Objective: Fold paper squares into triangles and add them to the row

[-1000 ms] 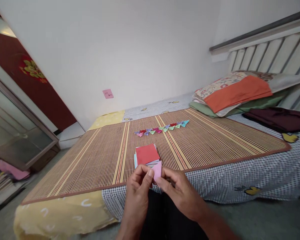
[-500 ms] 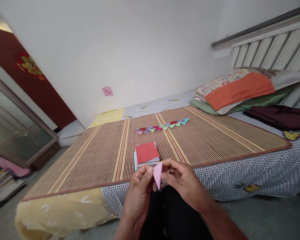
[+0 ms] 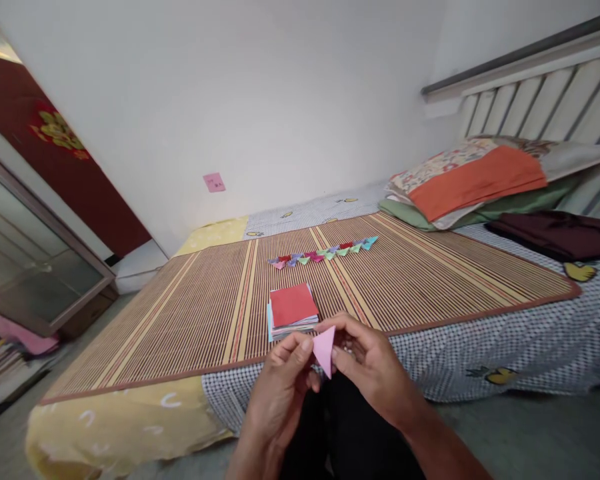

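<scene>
Between my hands is a pink folded paper triangle (image 3: 325, 351), held up over my lap at the bed's edge. My left hand (image 3: 285, 380) pinches its left corner between thumb and fingers. On the other side, my right hand (image 3: 367, 363) grips the right edge, thumb in front and fingers partly hidden behind. Just beyond my hands lies a stack of square paper sheets (image 3: 294, 305) with a red one on top. Farther back, a row of small folded paper pieces (image 3: 325, 253) in several colours stretches across the mat.
A striped bamboo mat (image 3: 195, 320) covers the bed over a checked sheet (image 3: 460, 360). Pillows (image 3: 480, 180) and a dark folded cloth (image 3: 555, 235) lie at the right. A pink note (image 3: 215, 182) is stuck on the wall. A glass-fronted cabinet (image 3: 35, 253) stands at left.
The pink paper triangle has turned so that its broad face now shows more, and it sits slightly farther right. Both hands keep hold of it.
</scene>
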Demonstrator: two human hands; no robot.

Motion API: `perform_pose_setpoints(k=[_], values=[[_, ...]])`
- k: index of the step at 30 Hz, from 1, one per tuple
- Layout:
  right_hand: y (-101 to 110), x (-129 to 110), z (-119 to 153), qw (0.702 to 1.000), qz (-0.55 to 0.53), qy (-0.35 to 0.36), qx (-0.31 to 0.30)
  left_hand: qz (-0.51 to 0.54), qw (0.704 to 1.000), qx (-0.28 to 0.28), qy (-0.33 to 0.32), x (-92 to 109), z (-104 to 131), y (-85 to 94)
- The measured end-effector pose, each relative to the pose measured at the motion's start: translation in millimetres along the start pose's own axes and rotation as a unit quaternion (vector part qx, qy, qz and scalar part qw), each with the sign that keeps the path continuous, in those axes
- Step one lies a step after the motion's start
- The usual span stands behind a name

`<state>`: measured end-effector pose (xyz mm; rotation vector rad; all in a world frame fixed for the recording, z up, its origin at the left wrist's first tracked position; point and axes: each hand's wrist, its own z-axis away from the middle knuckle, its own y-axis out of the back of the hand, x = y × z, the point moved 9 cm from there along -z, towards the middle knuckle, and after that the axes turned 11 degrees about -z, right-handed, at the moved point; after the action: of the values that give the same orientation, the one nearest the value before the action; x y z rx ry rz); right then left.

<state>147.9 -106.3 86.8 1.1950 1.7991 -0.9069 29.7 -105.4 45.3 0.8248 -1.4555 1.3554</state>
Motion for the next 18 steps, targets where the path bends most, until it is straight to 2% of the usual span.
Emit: perform_pose_setpoints(k=[4,9,11,13,18], values=[[-1.4,-21.0,4.3,0.98,0.144,0.132,0.047,-0.03,1.0,0.002,-0.009,-2.8,2.0,-5.8],[-12.0,-36.4,17.1,0.91,0.296,0.281,0.071,0.007,1.0,-0.013,0.004,-6.0,7.2,-17.3],[-18.2,-38.4,20.9,0.881,0.352,0.311,0.063,0.027,1.0,-0.012,0.002,-2.2,9.5,-19.1],[-23.5,-38.1,23.3,0.865,0.379,0.324,0.048,0.047,0.999,-0.015,0.004,2.7,11.9,-20.9],[-23.7,-36.3,25.1,0.872,0.357,0.33,0.051,0.063,0.998,-0.028,0.015,12.6,15.0,-26.4]])
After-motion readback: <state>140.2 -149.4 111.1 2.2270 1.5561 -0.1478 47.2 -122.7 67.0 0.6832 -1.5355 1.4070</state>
